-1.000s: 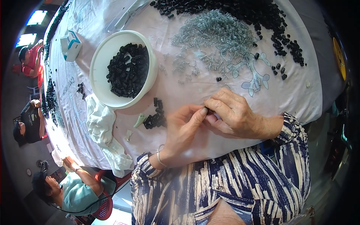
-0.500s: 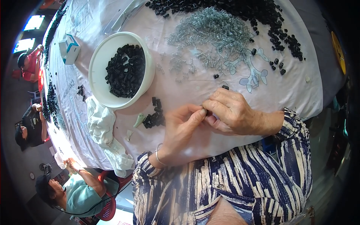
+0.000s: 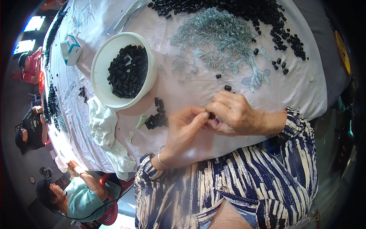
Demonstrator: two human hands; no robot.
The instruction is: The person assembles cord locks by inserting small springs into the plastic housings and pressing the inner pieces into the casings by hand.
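Both my L hand (image 3: 183, 128) & R hand (image 3: 233, 113) pinch, fingers (image 3: 197, 121) narrow, one small black plastic-like piece (image 3: 209, 115), shape mostly hidden; prob. light, stiff, best held by sides.

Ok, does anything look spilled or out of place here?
A few stray black pieces lie apart from the large black pile, looking scattered. The crumpled white cloth beside the bowl reaches the table edge.

Left grip (image 3: 183, 126) pinched, right grip (image 3: 233, 113) curled, fingertips (image 3: 205, 115) meeting.
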